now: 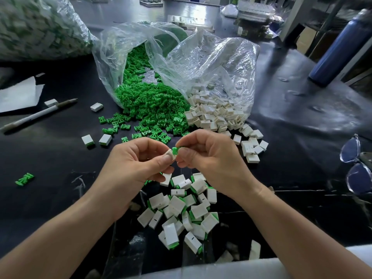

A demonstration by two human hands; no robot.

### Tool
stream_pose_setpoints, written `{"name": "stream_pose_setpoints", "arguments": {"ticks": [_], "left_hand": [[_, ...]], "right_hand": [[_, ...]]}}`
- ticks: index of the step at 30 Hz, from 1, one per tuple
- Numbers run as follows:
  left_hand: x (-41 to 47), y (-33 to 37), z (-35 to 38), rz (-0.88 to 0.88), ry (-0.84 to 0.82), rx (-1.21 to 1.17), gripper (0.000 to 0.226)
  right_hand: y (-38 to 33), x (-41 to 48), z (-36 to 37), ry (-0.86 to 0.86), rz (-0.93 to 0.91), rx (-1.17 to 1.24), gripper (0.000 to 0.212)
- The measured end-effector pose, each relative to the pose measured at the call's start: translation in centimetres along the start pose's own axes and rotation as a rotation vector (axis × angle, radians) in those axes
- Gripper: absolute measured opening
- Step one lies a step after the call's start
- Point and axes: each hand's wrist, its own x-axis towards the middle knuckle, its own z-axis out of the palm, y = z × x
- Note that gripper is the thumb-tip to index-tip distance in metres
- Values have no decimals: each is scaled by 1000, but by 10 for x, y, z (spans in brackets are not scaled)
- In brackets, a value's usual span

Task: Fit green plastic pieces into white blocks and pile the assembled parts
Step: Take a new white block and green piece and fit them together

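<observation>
At the middle of the view we find both hands raised above the table. The left hand pinches a white block between thumb and fingers, one end turned toward the other hand. The right hand pinches a green piece and sets it at that end. Both grips are clamped, one on each part. We judge the piece is started but not yet seated. We think the two parts are held up close so they can be lined up by eye.

The supplies lie within reach at twelve o'clock. A heap of green pieces spills from a clear bag. Touching it on the one o'clock side is a heap of white blocks from a second bag. The pile of assembled parts sits at six o'clock, right below the hands, so we suppose a finished one need only be dropped. Two more finished parts lie at ten o'clock, apart from the pile.

The table is dark and glossy, scuffed toward its front edge. A pen and a sheet of paper lie at ten o'clock. There are glasses at three o'clock and a blue bottle at two. A large full bag looms, blurred, at eleven. Beyond it we make out only a cluttered workshop.
</observation>
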Motion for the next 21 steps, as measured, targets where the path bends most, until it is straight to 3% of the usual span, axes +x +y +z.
{"name": "stream_pose_setpoints", "arguments": {"ticks": [8, 14, 21], "left_hand": [[-2, 1, 1, 50, -7, 64, 20], [-2, 1, 0, 66, -12, 79, 9], [-1, 1, 0, 73, -2, 51, 18]], "right_hand": [[2, -1, 0, -59, 0, -57, 25], [4, -1, 1, -84, 37, -162, 20], [3, -1, 1, -115, 81, -164, 20]]}}
